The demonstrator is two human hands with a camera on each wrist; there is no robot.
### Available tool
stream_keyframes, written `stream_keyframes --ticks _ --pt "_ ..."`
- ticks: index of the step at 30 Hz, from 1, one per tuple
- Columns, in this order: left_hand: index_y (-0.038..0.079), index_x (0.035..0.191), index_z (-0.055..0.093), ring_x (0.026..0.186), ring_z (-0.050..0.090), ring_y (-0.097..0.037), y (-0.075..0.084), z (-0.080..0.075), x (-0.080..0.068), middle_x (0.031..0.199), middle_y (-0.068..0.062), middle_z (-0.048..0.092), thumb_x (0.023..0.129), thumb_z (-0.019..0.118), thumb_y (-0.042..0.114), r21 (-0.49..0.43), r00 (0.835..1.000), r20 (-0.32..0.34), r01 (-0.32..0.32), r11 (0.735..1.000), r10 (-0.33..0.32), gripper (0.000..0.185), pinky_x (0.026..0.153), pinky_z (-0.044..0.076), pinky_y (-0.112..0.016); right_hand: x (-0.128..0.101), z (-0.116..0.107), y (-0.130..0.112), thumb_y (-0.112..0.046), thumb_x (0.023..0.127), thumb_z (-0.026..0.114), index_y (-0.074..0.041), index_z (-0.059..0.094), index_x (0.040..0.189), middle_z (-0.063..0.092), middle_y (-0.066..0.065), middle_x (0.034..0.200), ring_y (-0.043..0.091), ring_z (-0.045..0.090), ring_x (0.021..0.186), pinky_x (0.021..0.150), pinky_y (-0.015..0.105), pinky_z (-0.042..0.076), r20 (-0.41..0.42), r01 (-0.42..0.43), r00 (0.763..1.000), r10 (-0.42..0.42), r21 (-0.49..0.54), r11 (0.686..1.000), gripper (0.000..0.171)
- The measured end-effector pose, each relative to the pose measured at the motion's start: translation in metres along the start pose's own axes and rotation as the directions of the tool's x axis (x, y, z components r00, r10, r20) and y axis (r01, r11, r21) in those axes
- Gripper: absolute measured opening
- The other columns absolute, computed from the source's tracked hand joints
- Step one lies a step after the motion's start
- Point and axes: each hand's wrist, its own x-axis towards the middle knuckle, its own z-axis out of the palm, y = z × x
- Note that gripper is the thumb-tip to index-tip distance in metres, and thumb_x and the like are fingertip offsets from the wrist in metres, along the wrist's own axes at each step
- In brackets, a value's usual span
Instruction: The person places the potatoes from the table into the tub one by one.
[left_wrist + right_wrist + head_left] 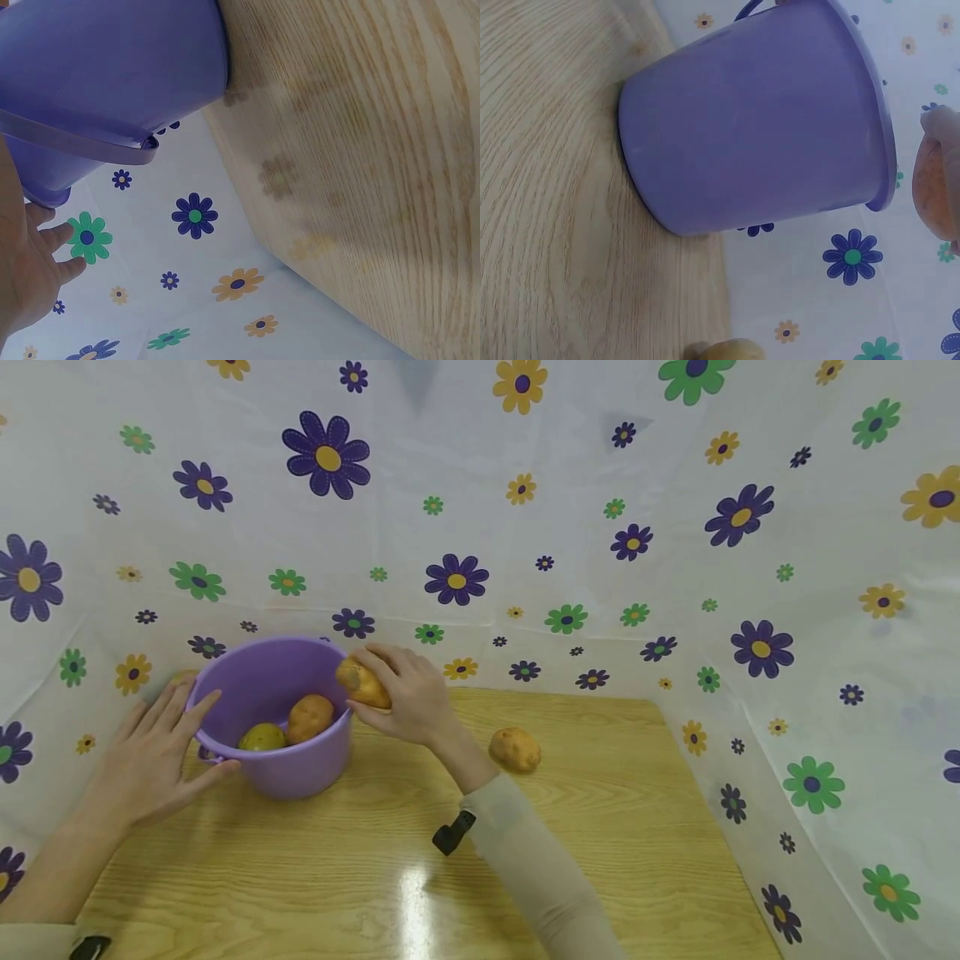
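Observation:
A purple bucket (300,772) stands on the table at the left. Inside it lie a brown potato (310,718) and a greenish-yellow round fruit or vegetable (262,737). My right hand (408,693) grips another potato (363,683) at the bucket's right rim; the right wrist view shows this potato (932,187) just beyond the rim. At the bucket's left side, my left hand (153,760) has its fingers spread and fairly straight, fingertips right at the rim. The bucket's handle (75,139) hangs down beside that hand in the left wrist view.
One more potato (515,749) lies on the wooden table (585,827), to the right of my right forearm. White flower-printed sheeting (480,527) rises behind the table and along both sides.

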Motion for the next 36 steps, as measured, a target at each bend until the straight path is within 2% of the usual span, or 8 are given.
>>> stream_keyframes --ticks 11,22,28,36 --pt "0.013 0.167 0.029 0.166 0.015 -0.04 -0.001 0.0 -0.001 0.18 -0.014 0.009 0.091 0.065 0.069 -0.001 1.0 0.001 -0.001 1.0 0.001 0.101 0.138 0.001 -0.056 0.008 0.003 -0.006 -0.05 0.083 0.085 -0.017 0.064 0.141 0.069 0.004 0.137 0.021 0.07 0.116 0.095 0.03 0.061 0.026 0.042 0.999 -0.041 -0.011 0.999 0.07" --pt "0.013 0.168 0.027 0.167 0.01 -0.039 0.001 0.0 -0.002 0.18 -0.014 0.006 0.092 0.064 0.069 0.012 1.0 0.018 0.003 1.0 -0.004 0.101 0.138 -0.006 -0.05 0.019 0.003 -0.013 -0.054 0.093 0.074 -0.018 0.064 0.143 0.066 0.006 0.142 0.022 0.072 0.114 0.096 0.029 0.061 0.059 0.132 0.99 -0.129 -0.044 0.99 0.063" --pt "0.013 0.167 0.029 0.166 0.014 -0.041 0.001 -0.001 -0.001 0.18 -0.014 0.008 0.091 0.066 0.068 0.007 1.0 0.012 0.007 1.0 -0.007 0.101 0.138 0.0 -0.057 0.021 0.005 -0.016 -0.055 0.093 0.073 -0.019 0.064 0.143 0.065 0.006 0.143 0.022 0.071 0.117 0.101 0.03 0.06 0.095 0.158 0.984 -0.153 -0.04 0.987 0.063" --pt "0.013 0.168 0.027 0.166 0.011 -0.04 0.0 0.001 -0.002 0.18 -0.014 0.006 0.092 0.065 0.068 0.013 1.0 0.017 0.008 1.0 -0.008 0.101 0.137 -0.002 -0.057 0.027 0.006 -0.023 -0.056 0.093 0.073 -0.023 0.062 0.147 0.064 0.004 0.145 0.021 0.068 0.127 0.106 0.031 0.059 0.155 0.164 0.976 -0.155 -0.048 0.985 0.064"
